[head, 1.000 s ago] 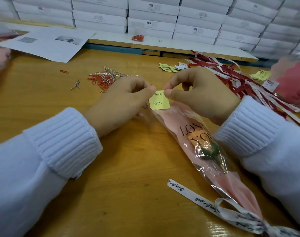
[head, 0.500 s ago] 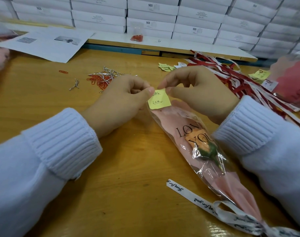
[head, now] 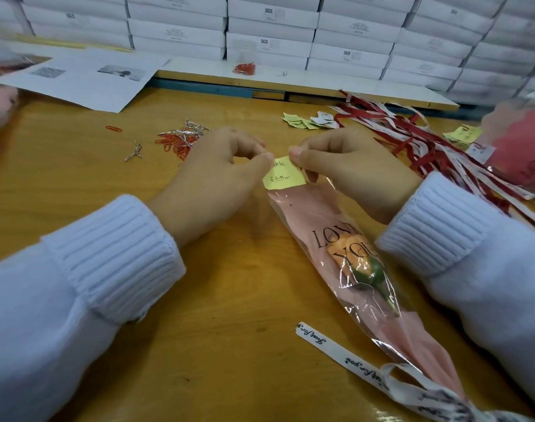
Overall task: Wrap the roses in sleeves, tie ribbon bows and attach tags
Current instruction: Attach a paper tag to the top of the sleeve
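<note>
Left hand and right hand are both pinching the yellow tag by its top corners, mid-frame. They're lining it against the pink sleeve, seemingly for attaching.

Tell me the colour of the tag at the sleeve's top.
The tag is pale yellow with dark handwriting; head view shows it best.

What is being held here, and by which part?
The yellow tag: left hand pinches its upper left corner, right hand its top edge, at the top of the sleeve.
</note>
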